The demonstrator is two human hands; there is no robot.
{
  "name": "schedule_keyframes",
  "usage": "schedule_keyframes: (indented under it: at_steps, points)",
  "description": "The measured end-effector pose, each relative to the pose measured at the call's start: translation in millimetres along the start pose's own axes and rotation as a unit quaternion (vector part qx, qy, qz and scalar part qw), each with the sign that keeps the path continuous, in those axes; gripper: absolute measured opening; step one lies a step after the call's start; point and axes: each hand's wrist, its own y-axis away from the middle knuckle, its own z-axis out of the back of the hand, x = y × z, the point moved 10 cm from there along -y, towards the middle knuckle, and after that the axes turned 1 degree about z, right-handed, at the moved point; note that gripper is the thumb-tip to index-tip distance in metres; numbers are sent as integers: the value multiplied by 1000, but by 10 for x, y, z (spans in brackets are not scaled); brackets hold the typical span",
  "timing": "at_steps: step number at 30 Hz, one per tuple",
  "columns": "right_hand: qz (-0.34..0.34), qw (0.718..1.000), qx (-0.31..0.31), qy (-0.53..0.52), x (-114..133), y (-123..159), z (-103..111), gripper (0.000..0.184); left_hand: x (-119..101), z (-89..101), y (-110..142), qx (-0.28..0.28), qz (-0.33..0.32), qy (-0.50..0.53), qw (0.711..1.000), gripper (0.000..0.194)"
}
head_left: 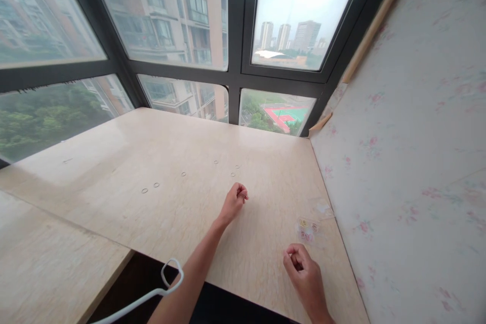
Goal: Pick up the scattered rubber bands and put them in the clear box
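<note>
My left hand point(234, 201) is over the middle of the tabletop, its fingers curled into a pinch; anything between the fingertips is too small to make out. Just beyond it lie several thin rings, among them a ring point(233, 174) closest to the knuckles and another ring point(237, 166) behind that. Further left, a ring point(156, 185) and others form a loose row. My right hand point(304, 269) is closed at the front right, thumb against fingers, with its inside hidden. Near it sits a small clear plastic box point(308, 231) holding yellow, red and pink rings in separate compartments.
A clear plastic piece point(323, 208) lies behind the box by the flowered wall point(410, 172). Dark-framed windows border the far side of the pale tabletop point(190, 223). A white looped tube or cable point(140, 298) rises at the front left, close to my left forearm.
</note>
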Motion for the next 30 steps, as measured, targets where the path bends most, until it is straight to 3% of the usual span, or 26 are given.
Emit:
schedule_keyframes:
  at_steps: [2,5,10,13,16,19,25,30]
  points:
    - [3,1000,1,-1,8,3,-3,23,-100,-182,52,25,-5,80,996,7]
    - [9,1000,4,13,38,14,-7,23,-291,-475,140,78,-15,114,990,13]
    - [79,995,-30,61,289,37,65,12,-675,-858,276,152,-48,78,984,12]
    - [144,984,21,99,511,42,-47,13,-886,-1026,315,172,-65,55,981,12]
    - [150,977,74,131,572,38,-158,14,-1086,-1200,344,191,-99,17,976,12]
    - [155,975,81,137,581,54,-180,15,-1246,-1377,382,204,-145,-40,967,15]
    - [168,975,68,127,554,78,-197,14,-1264,-1719,463,239,-168,-141,946,21]
    - [194,973,81,95,593,87,-218,36,-1190,-1963,555,294,-189,-234,908,23]
